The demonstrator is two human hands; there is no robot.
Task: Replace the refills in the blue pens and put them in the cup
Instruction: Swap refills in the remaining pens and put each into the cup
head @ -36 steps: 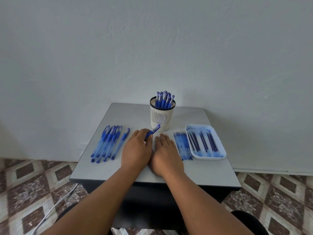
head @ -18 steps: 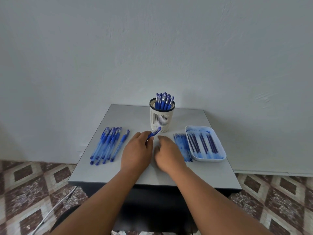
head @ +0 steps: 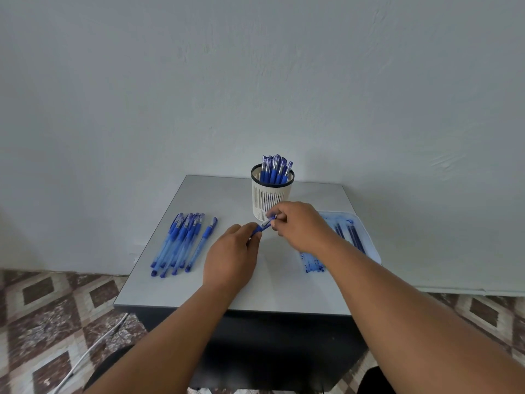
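Note:
My left hand (head: 230, 257) grips the barrel of a blue pen (head: 263, 224) just in front of the white slotted cup (head: 271, 198). My right hand (head: 299, 225) pinches the pen's far end, the cap side, with its fingertips. The cup holds several blue pens (head: 275, 169) standing upright. Several more blue pens (head: 181, 242) lie in a row on the table's left side. Loose refills (head: 312, 263) lie on the table right of my hands, partly hidden by my right forearm. A white tray (head: 366, 237) beside them holds several dark blue refills (head: 353, 236).
The small grey table (head: 199, 194) stands against a plain white wall. Its front edge runs under my forearms. A white cable (head: 93, 345) lies on the patterned tile floor at the lower left.
My right hand lifted off the table and moved up to the pen's far end, now pinching it. My left hand kept its hold on the pen and rose slightly.

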